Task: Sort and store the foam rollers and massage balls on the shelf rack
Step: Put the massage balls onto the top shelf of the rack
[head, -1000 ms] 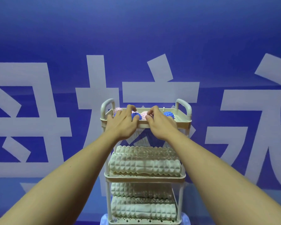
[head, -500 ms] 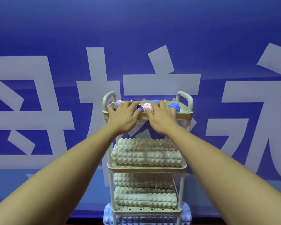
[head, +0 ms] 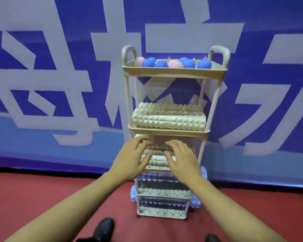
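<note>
Against a blue banner on red floor stands the shelf rack (head: pixel 171 131), blue and pink massage balls (head: pixel 175 62) on its top tier, cream foam rollers (head: pixel 168 120) below, while the left hand (head: pixel 131 161) and right hand (head: pixel 184 163) hover spread-fingered, holding nothing, before the third tier.

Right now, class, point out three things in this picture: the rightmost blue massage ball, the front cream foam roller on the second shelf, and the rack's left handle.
rightmost blue massage ball (head: pixel 204 64), head view, centre of its spiky face.
front cream foam roller (head: pixel 170 122), head view, middle of its ridged side.
left handle (head: pixel 129 48), head view, top of the loop.
</note>
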A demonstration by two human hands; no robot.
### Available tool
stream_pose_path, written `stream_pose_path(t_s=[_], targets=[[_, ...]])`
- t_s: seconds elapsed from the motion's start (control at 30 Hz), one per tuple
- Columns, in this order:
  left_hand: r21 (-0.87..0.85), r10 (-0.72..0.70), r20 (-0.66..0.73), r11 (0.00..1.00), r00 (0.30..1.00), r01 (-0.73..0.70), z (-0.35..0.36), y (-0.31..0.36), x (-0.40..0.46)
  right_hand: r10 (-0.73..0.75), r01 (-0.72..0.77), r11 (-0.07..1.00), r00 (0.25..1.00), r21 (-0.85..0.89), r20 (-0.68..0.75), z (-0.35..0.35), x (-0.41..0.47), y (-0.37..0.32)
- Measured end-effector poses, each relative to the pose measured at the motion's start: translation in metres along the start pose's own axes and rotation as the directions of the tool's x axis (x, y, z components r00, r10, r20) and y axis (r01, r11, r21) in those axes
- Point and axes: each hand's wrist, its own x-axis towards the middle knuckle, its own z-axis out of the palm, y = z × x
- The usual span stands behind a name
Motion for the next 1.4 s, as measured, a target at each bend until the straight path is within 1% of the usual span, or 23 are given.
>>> stream_pose_path(t_s=[0.07,0.13,0.17,0.27,0.37,0.53,0.63,0.73,0.8,0.87,0.93,0.97,1.03,1.07,1.17,1.2,1.33,1.4], targets=[[-0.002,-0.07,0.18,0.997,0.981,0.071,0.024,-0.012,-0.035,0.049,-0.041,0.998,0.978,-0.04,0.204,0.03,-0.036,0.006],[0.024,-0.1,0.343,0.995,0.934,0.098,0.048,-0.025,-0.068,0.065,-0.03,0.995,0.919,-0.097,0.388,0.061,-0.072,0.013],[0.025,-0.113,0.411,0.993,0.905,0.112,0.061,-0.03,-0.085,0.08,-0.034,0.993,0.888,-0.109,0.452,0.076,-0.092,0.016],[0.011,-0.106,0.555,0.993,0.825,0.121,0.099,-0.044,-0.129,0.116,-0.052,0.991,0.81,-0.126,0.575,0.12,-0.148,0.024],[-0.004,-0.103,0.681,0.989,0.725,0.145,0.141,-0.054,-0.172,0.171,-0.109,0.985,0.71,-0.134,0.683,0.158,-0.199,0.028],[-0.043,-0.108,0.791,0.972,0.603,0.231,0.221,-0.077,-0.236,0.25,-0.208,0.966,0.576,-0.157,0.778,0.23,-0.264,0.045],[-0.03,-0.126,0.855,0.957,0.503,0.29,0.27,-0.091,-0.268,0.305,-0.306,0.937,0.479,-0.169,0.823,0.278,-0.294,0.06],[0.01,-0.145,0.916,0.94,0.375,0.341,0.313,-0.101,-0.301,0.343,-0.443,0.882,0.362,-0.163,0.867,0.325,-0.322,0.074],[0.039,-0.148,0.944,0.937,0.293,0.347,0.341,-0.108,-0.326,0.35,-0.49,0.857,0.331,-0.158,0.876,0.354,-0.341,0.081],[0.077,-0.171,0.957,0.929,0.236,0.361,0.365,-0.116,-0.349,0.347,-0.511,0.844,0.289,-0.162,0.892,0.383,-0.358,0.088],[0.133,-0.222,0.956,0.911,0.193,0.39,0.388,-0.123,-0.372,0.331,-0.534,0.83,0.232,-0.165,0.915,0.407,-0.375,0.092],[0.158,-0.248,0.953,0.898,0.174,0.411,0.398,-0.126,-0.382,0.324,-0.531,0.831,0.218,-0.167,0.921,0.416,-0.381,0.093],[0.186,-0.284,0.947,0.865,0.15,0.466,0.416,-0.129,-0.398,0.321,-0.519,0.838,0.215,-0.171,0.922,0.43,-0.395,0.096],[0.184,-0.286,0.946,0.859,0.152,0.478,0.423,-0.13,-0.405,0.327,-0.515,0.839,0.218,-0.176,0.92,0.435,-0.401,0.098],[0.17,-0.286,0.94,0.865,0.186,0.471,0.436,-0.131,-0.415,0.356,-0.511,0.836,0.233,-0.198,0.905,0.446,-0.411,0.103],[0.178,-0.299,0.937,0.854,0.182,0.49,0.439,-0.132,-0.418,0.366,-0.508,0.837,0.24,-0.205,0.899,0.449,-0.413,0.106],[0.219,-0.36,0.928,0.736,0.096,0.64,0.441,-0.141,-0.423,0.386,-0.531,0.822,0.256,-0.205,0.886,0.458,-0.417,0.112],[0.229,-0.371,0.926,0.698,0.069,0.678,0.437,-0.145,-0.421,0.396,-0.545,0.814,0.267,-0.201,0.879,0.459,-0.417,0.116]])
